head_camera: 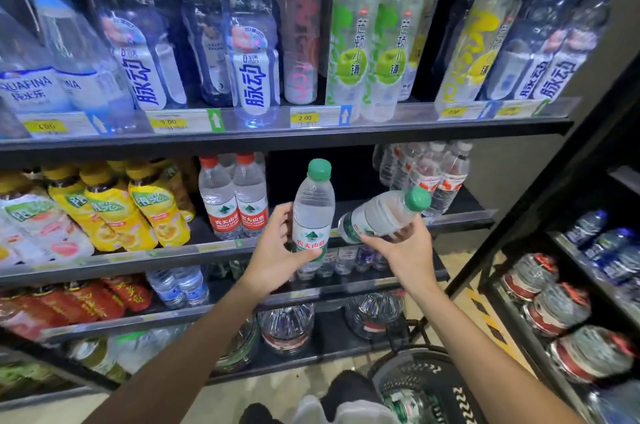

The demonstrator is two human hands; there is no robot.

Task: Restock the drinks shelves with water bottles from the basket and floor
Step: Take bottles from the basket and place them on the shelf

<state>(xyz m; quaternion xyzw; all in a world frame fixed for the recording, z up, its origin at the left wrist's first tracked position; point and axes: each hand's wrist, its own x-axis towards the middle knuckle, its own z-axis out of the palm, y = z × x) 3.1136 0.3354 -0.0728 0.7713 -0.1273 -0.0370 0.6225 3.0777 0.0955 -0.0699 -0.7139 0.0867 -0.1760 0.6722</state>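
Note:
My left hand grips an upright green-capped water bottle by its lower label, in front of the middle shelf. My right hand holds a second green-capped bottle from below; it lies tilted, cap pointing up and right. Both bottles hover before a dark gap on that shelf, between two red-label water bottles on the left and a cluster of red-label bottles on the right. The black basket sits on the floor at the bottom, with a bottle inside.
The top shelf carries blue-capped and white-capped drinks with price tags. Yellow tea bottles fill the middle shelf's left. Lower shelves hold small bottles and large water jugs. A second rack with bottles stands at the right.

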